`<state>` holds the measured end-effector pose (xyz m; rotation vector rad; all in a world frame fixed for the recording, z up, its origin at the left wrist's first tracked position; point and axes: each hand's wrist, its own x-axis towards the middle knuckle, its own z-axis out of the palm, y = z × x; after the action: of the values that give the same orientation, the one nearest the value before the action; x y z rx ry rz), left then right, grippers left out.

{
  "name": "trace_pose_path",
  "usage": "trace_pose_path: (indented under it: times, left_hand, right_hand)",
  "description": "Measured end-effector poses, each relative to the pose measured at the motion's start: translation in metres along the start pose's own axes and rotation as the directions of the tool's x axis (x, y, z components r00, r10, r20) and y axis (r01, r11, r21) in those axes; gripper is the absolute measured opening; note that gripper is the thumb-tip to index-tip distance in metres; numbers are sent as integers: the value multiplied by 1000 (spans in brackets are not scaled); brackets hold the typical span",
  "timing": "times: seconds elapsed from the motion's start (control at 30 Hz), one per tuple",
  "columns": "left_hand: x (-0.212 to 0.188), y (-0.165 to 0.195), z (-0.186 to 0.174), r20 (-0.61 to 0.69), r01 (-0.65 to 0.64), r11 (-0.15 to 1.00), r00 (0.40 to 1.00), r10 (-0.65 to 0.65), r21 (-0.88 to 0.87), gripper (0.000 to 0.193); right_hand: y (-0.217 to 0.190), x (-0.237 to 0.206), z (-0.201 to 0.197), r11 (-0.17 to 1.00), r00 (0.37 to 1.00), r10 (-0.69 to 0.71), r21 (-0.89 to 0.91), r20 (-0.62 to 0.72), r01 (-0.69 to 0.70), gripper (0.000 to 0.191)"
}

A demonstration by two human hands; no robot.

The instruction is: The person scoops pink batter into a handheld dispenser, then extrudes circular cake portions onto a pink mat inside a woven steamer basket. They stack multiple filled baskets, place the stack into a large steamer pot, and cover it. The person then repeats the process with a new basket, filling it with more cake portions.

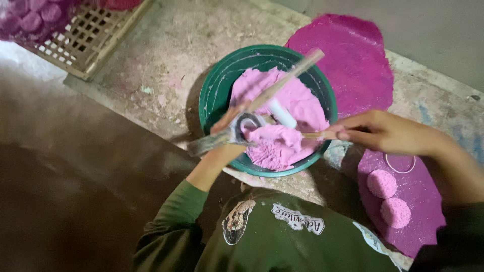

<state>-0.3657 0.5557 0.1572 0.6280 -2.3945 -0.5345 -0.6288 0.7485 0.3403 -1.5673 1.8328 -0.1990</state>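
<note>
Pink dough [282, 126] fills a green bowl [214, 95].

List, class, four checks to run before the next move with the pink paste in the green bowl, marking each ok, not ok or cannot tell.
1. Green bowl holds pink paste: ok.
2. Left hand grips the metal ring mould over the bowl: ok.
3. Right hand holds a thin stick reaching into the paste: ok.
4. Mould filled with paste: cannot tell, blurred.
5. Free space on the pink sheet beside the two pressed discs: ok.
</note>
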Motion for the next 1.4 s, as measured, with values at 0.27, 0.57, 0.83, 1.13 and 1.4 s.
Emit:
trace_pose_path:
  times: [0.27, 0.57, 0.83, 1.13, 1.4]
  left_hand:
    - [-5, 19, 23, 110, -127, 991, 986, 123, 31, 51]
    - [17, 3, -24, -183, 148, 974, 966, -180, -173, 53]
    - [34, -19, 0, -252, 160, 952, 963, -93, 260, 68]
    - [23, 26, -28, 196, 260, 966, 948, -252, -12, 80]
    - [17, -40, -7, -28, -37, 984, 999, 43, 172, 46]
  right_hand:
    - [-72, 47, 79, 448, 911, -411, -879, -38, 165, 30]
    - [-35, 9, 61, 937, 797, -135, -337, -588, -91, 27]
    - [-42, 67, 152, 962, 860, 34, 250, -509, 110, 45]
    - [-40, 51, 64, 872, 964, -114, -490, -239, -18, 29]
    - [-100, 11, 39, 609, 870, -399, -793, -291, 14, 42]
